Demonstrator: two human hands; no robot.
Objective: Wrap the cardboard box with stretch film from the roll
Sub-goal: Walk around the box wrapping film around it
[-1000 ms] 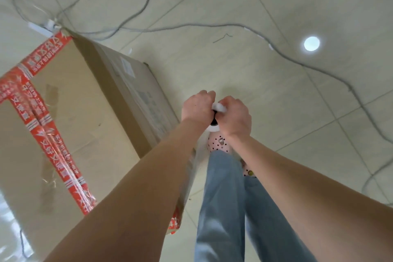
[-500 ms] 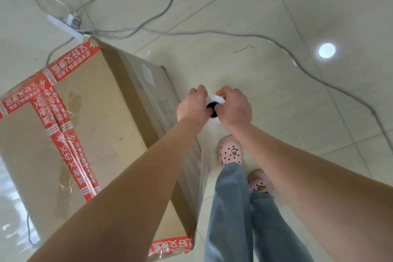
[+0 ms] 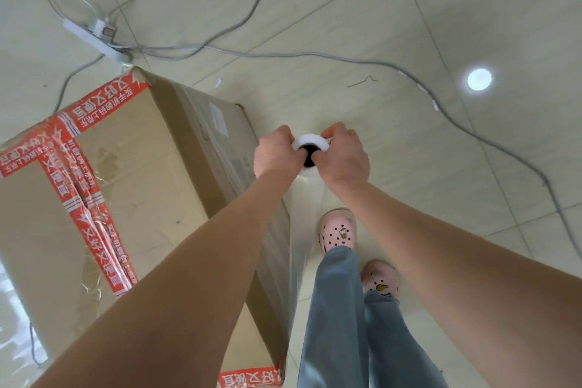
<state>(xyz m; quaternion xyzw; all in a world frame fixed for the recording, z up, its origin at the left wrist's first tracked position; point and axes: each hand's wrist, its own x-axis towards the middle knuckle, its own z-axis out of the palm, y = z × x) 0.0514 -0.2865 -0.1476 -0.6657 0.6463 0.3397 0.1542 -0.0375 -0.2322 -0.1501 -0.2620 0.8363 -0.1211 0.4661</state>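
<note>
A large cardboard box (image 3: 135, 186) sealed with red printed tape stands on the tiled floor at the left. Clear film covers its right side. Just right of that side, the white stretch film roll (image 3: 310, 140) stands upright, its top end and dark core facing me. My left hand (image 3: 277, 153) and my right hand (image 3: 343, 154) both grip the roll's top, thumbs at the core. A sheet of clear film (image 3: 299, 224) runs down from the roll along the box's side.
Grey cables (image 3: 315, 55) and a white power strip (image 3: 94, 38) lie on the floor beyond the box. My legs in blue jeans and pink clogs (image 3: 337, 230) stand right of the box. Open tiled floor stretches to the right.
The view has shifted, so the box now shows more of its far corner and sits lower in view. Both hands stay on the roll's top, which is now seen more from above.
</note>
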